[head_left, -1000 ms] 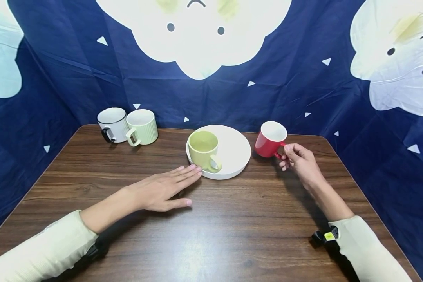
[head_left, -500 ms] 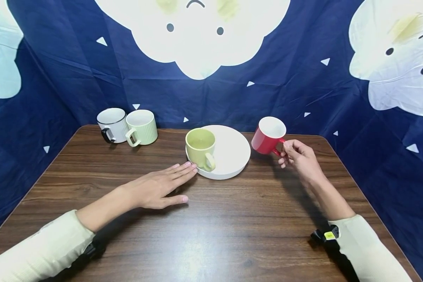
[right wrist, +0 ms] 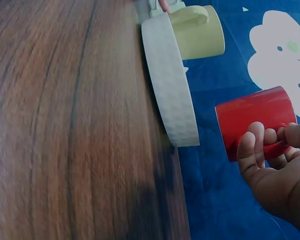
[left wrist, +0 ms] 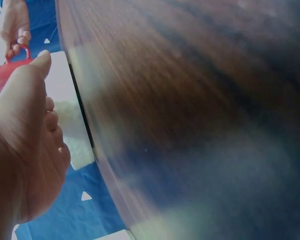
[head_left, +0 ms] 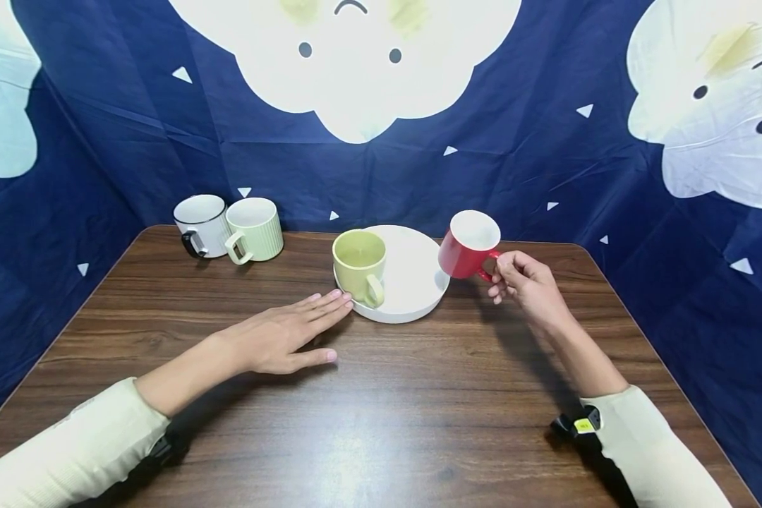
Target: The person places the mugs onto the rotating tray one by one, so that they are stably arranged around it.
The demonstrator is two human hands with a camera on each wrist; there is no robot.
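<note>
My right hand (head_left: 533,286) pinches the handle of a red mug (head_left: 463,255) with a white inside. In the right wrist view that mug (right wrist: 255,112) hangs in the air, apart from the white round tray (right wrist: 165,80). An olive-green mug (head_left: 358,268) stands upright on the left part of the tray (head_left: 415,282). My left hand (head_left: 286,335) has straight fingers, with fingertips at the tray's front left rim beside the green mug. Whether they touch the rim, I cannot tell. The left wrist view shows the left hand (left wrist: 30,135) from its thumb side.
At the back left of the wooden table (head_left: 381,395) stand a white mug (head_left: 209,229) with a black handle and a pale green ribbed mug (head_left: 262,233), side by side. A blue cloth (head_left: 413,183) with white clouds hangs behind the table.
The right hand has lifted the red mug and carried it left, up to the tray's right side. The green mug has shifted slightly left on the tray, and the left hand has drawn back slightly left.
</note>
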